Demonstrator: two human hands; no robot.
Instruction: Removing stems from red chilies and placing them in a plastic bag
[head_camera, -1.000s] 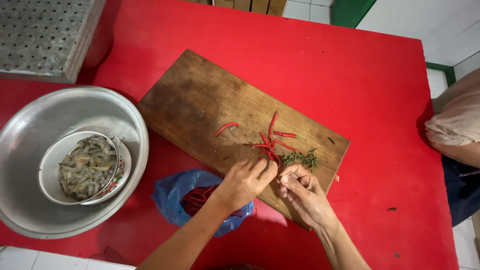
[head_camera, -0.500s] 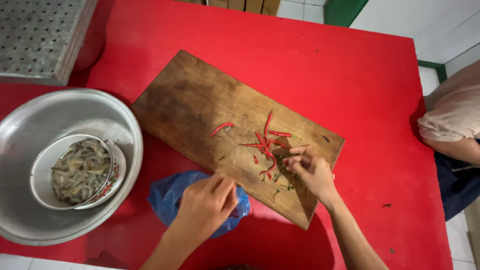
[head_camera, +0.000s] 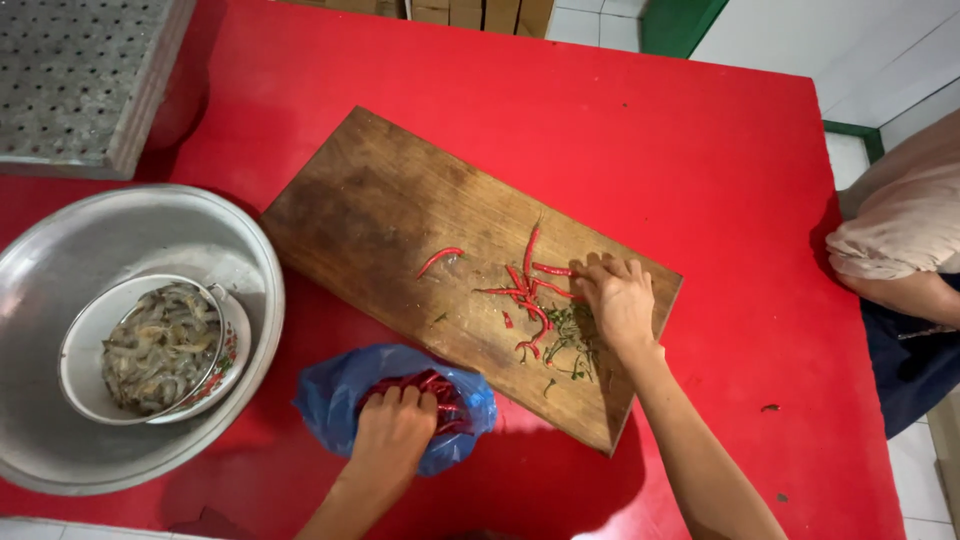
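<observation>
While left hand (head_camera: 392, 435) digs loosely into crinkly blue bag (head_camera: 345, 395), right hand (head_camera: 620, 300) half-curled, pinching slender red chilies (head_camera: 530, 285).

A wide metal basin (head_camera: 60, 260) sits at the left of the red worktop (head_camera: 620, 110). Inside it rests a smaller bowl (head_camera: 90, 385) filled with raw grey shrimp (head_camera: 155, 345). Behind the basin lies a perforated metal tray (head_camera: 75, 80). At the right edge, another person's arm (head_camera: 900, 235) shows, beside the white tiled floor (head_camera: 850, 50).
</observation>
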